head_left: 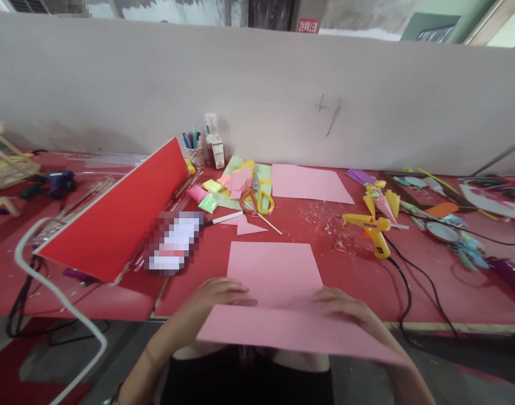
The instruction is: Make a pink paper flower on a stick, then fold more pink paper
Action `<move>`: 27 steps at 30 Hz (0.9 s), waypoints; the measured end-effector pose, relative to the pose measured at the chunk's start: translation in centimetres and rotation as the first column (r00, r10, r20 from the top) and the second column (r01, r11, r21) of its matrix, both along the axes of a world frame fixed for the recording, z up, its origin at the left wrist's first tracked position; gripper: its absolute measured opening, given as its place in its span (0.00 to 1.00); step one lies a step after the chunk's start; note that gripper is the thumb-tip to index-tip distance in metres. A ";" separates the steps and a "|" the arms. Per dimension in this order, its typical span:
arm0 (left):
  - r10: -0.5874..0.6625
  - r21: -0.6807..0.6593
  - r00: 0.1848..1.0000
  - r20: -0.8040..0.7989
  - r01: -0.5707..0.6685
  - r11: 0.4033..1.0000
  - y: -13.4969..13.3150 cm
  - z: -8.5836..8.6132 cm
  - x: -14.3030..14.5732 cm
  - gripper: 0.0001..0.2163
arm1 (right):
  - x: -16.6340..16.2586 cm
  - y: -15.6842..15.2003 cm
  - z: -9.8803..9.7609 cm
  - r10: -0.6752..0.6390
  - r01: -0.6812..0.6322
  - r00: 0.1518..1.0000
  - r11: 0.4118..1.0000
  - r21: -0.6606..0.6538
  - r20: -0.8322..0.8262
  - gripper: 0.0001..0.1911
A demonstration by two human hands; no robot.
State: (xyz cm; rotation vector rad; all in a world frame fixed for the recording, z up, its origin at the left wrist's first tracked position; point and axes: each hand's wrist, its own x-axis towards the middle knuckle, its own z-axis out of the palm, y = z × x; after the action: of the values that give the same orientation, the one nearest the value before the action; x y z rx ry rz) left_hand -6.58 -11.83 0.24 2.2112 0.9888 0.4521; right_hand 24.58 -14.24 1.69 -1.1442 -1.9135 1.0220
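Red tabletop [345, 273] — pink sheet [276, 270] runs lengthwise toward the wall [257, 95].

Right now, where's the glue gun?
Head view, right of center: the glue gun lies on the red table beyond the right hand, beside scattered scraps.

Red sign [308, 25]: Chinese characters, blurred; bottle label [218, 153] illegible.

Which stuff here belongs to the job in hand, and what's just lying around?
In use:
- bent pink sheet
- left hand and right hand, both on it

Apparently just lying about:
- yellow glue gun
- flat pink sheet at the back
- red board
- pen cup
- bottle
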 end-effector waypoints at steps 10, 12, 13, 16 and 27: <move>0.091 0.408 0.995 -0.028 -0.071 0.910 0.0 -2.2 -0.1 0.18 | 1.4 3.6 -4.1 0.096 -0.151 0.926 0.981 0.126 0.364 0.18; 0.061 0.399 0.996 -0.070 -0.029 0.916 0.2 -1.9 -0.2 0.19 | 0.9 3.4 -3.7 0.070 -0.137 0.920 0.979 0.152 0.385 0.18; 0.048 0.380 0.995 -0.093 -0.010 0.925 0.2 -1.8 -0.2 0.19 | 0.7 3.2 -3.3 0.072 -0.139 0.912 0.980 0.141 0.404 0.17; 0.046 0.312 0.989 -0.137 0.000 0.950 0.0 -1.3 -0.2 0.21 | -0.1 2.6 -2.0 0.075 -0.133 0.878 0.987 0.090 0.472 0.15; 0.008 0.245 0.985 -0.174 0.035 0.969 -0.2 -1.2 -0.5 0.23 | 0.8 2.4 -1.8 0.125 -0.149 0.893 0.988 0.023 0.432 0.15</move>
State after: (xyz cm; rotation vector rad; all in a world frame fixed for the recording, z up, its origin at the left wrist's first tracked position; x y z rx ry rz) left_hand -7.10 -12.02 -0.98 2.5153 1.0553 0.3987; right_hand 25.36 -11.86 -0.08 -1.2979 -2.3838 0.8275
